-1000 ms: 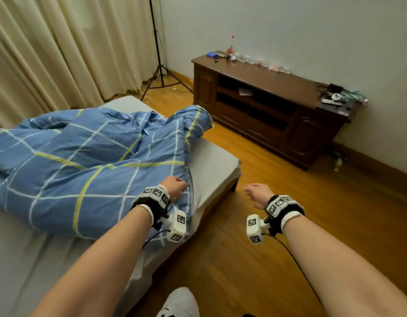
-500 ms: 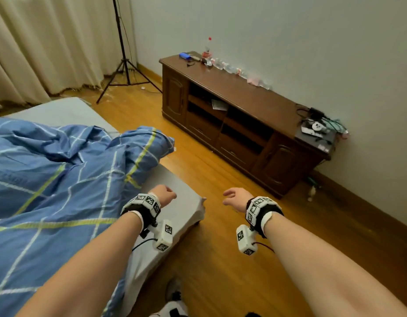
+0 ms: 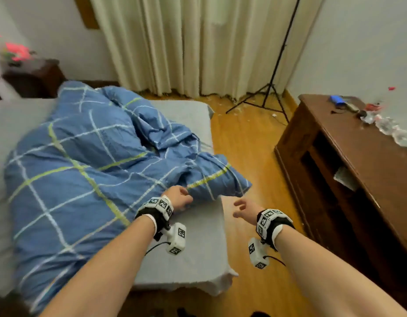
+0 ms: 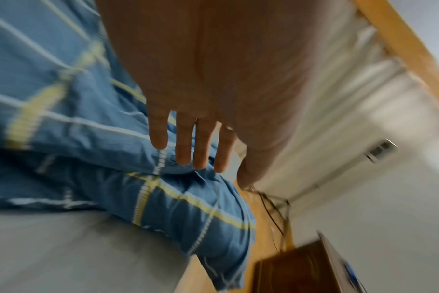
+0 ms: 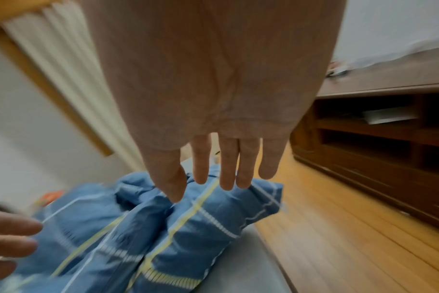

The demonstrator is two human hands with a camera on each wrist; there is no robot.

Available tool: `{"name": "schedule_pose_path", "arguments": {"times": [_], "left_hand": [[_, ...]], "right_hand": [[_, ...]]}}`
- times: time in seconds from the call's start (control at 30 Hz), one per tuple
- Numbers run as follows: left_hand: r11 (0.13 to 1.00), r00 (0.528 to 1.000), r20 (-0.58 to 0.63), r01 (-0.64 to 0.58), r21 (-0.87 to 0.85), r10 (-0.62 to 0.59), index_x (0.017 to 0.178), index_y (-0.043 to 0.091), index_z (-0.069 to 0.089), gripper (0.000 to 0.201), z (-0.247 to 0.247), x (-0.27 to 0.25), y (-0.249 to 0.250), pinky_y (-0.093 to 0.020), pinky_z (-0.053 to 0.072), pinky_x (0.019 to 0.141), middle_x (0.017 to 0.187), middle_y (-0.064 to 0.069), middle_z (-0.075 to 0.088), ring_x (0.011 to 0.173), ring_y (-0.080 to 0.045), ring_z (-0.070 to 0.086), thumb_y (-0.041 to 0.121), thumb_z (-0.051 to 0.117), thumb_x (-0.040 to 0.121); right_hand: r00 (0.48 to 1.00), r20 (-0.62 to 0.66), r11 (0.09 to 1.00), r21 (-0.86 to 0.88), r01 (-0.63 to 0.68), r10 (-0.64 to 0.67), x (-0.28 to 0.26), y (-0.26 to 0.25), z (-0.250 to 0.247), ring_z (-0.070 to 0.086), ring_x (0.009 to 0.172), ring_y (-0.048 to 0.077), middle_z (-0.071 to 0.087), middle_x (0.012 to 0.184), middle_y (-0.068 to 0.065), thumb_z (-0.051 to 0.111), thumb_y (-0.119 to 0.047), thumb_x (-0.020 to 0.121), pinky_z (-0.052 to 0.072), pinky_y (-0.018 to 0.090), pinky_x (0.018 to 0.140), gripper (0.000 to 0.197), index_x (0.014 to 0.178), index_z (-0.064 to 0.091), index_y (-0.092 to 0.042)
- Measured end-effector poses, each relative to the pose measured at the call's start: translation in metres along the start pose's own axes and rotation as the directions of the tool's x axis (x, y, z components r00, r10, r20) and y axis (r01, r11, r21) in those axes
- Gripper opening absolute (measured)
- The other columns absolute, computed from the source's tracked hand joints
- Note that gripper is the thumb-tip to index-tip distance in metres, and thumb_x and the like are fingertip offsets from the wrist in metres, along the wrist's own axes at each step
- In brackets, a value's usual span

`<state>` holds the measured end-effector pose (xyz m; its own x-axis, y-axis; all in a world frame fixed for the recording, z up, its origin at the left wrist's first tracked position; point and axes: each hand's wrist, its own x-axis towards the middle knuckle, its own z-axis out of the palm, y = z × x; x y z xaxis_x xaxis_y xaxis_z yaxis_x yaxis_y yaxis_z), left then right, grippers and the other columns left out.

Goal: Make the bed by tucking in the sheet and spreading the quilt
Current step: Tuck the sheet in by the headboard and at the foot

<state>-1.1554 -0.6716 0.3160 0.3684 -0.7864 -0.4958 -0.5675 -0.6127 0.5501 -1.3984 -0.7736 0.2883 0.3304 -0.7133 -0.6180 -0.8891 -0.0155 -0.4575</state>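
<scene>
Both hands' fingers hang apart over the rumpled quilt (image 3: 88,170) on the grey sheet (image 3: 198,243), beside wooden flooring (image 3: 250,143).

quilt (image 3: 88,170) left edge blurred

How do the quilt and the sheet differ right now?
The quilt is blue with white and yellow checks; the sheet is plain grey. The quilt lies bunched and rumpled; the sheet lies flat, its near edge hanging loose. The quilt rests on top of the sheet. Both are on the bed.
</scene>
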Motion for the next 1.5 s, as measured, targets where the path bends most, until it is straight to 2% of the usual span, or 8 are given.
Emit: {"name": "schedule_pose_path", "arguments": {"times": [0.2, 0.43, 0.63, 0.9, 1.07, 1.2, 1.37, 1.5], "left_hand": [[0.859, 0.874, -0.17, 0.381, -0.341, -0.455, 0.097, 0.013, 0.071, 0.035, 0.063, -0.089, -0.027, -0.032, 0.051, 0.093, 0.107, -0.013, 0.072, 0.103, -0.027, 0.065, 0.036, 0.071, 0.071], [0.653, 0.704, -0.182, 0.486, -0.581, -0.686, 0.108, 0.005, 0.069, 0.03, 0.109, -0.165, -0.033, -0.023, 0.042, 0.083, 0.109, -0.011, 0.069, 0.105, -0.027, 0.062, 0.025, 0.067, 0.086], [0.563, 0.684, 0.007, 0.606, -0.562, -0.73, 0.115, 0.007, 0.065, 0.052, 0.19, -0.101, -0.063, -0.032, 0.047, 0.094, 0.118, -0.014, 0.066, 0.108, -0.032, 0.06, 0.049, 0.058, 0.086], [0.313, 0.473, 0.19, 0.785, -0.535, -0.861, 0.147, 0.006, 0.031, 0.095, 0.383, 0.043, -0.145, -0.043, 0.04, 0.106, 0.146, -0.017, 0.034, 0.13, -0.037, 0.043, 0.075, 0.041, 0.082], [0.188, 0.508, 0.198, 0.611, -0.769, -0.839, 0.121, 0.012, 0.057, 0.066, 0.49, 0.104, -0.166, -0.043, 0.049, 0.098, 0.125, -0.012, 0.062, 0.11, -0.033, 0.061, 0.066, 0.049, 0.084], [0.235, 0.501, -0.002, 0.404, -0.884, -0.866, 0.07, 0.011, 0.055, 0.049, 0.524, 0.101, -0.162, -0.028, 0.052, 0.056, 0.057, -0.006, 0.064, 0.048, -0.019, 0.061, 0.05, 0.042, 0.097], [0.354, 0.681, 0.04, 0.429, -0.831, -0.731, 0.059, 0.012, 0.057, 0.048, 0.537, 0.077, -0.134, -0.027, 0.042, 0.06, 0.051, -0.008, 0.058, 0.052, -0.022, 0.059, 0.041, 0.048, 0.097], [0.348, 0.712, 0.137, 0.491, -0.799, -0.689, 0.062, 0.011, 0.054, 0.047, 0.565, 0.071, -0.107, -0.028, 0.043, 0.059, 0.046, -0.005, 0.052, 0.045, -0.021, 0.052, 0.038, 0.044, 0.099]], "right_hand": [[0.928, 0.27, 0.873, -0.348, 0.343, -0.257, 0.037, -0.012, -0.018, 0.057, 0.122, 0.027, 0.06, 0.134, 0.008, 0.069, -0.031, 0.086, 0.044, 0.036, 0.106, 0.053, 0.133, 0.057, -0.011], [0.837, 0.44, 0.756, -0.411, 0.509, -0.324, 0.012, -0.017, -0.002, 0.056, 0.124, 0.026, 0.061, 0.134, 0.008, 0.068, -0.031, 0.087, 0.04, 0.035, 0.109, 0.049, 0.13, 0.06, -0.011], [0.871, 0.435, 0.799, -0.426, 0.424, -0.23, 0.06, 0.036, 0.032, 0.06, 0.113, 0.026, 0.065, 0.127, 0.008, 0.056, -0.044, 0.094, 0.045, 0.032, 0.097, 0.045, 0.125, 0.062, -0.012], [0.895, 0.446, 0.831, -0.505, 0.234, 0.019, 0.22, 0.17, 0.196, 0.058, 0.116, 0.036, 0.059, 0.132, 0.017, 0.04, -0.063, 0.094, 0.045, 0.045, 0.102, 0.072, 0.129, 0.057, -0.002], [0.88, 0.473, 0.908, -0.35, 0.233, -0.043, 0.298, 0.242, 0.253, 0.071, 0.089, 0.031, 0.074, 0.102, 0.008, 0.042, -0.075, 0.076, 0.057, 0.05, 0.085, 0.071, 0.102, 0.068, -0.014], [0.875, 0.456, 0.953, -0.157, 0.26, -0.164, 0.298, 0.255, 0.254, 0.071, 0.059, 0.026, 0.073, 0.069, 0.009, 0.055, -0.047, 0.093, 0.062, 0.038, 0.062, 0.045, 0.082, 0.067, -0.006], [0.858, 0.48, 0.936, -0.182, 0.302, -0.184, 0.289, 0.272, 0.22, 0.068, 0.056, 0.025, 0.067, 0.058, 0.006, 0.051, -0.038, 0.098, 0.061, 0.045, 0.067, 0.041, 0.07, 0.06, -0.01], [0.828, 0.555, 0.919, -0.277, 0.28, -0.085, 0.279, 0.312, 0.195, 0.07, 0.063, 0.031, 0.07, 0.059, 0.006, 0.049, -0.051, 0.093, 0.058, 0.053, 0.075, 0.047, 0.069, 0.061, -0.012]]}}
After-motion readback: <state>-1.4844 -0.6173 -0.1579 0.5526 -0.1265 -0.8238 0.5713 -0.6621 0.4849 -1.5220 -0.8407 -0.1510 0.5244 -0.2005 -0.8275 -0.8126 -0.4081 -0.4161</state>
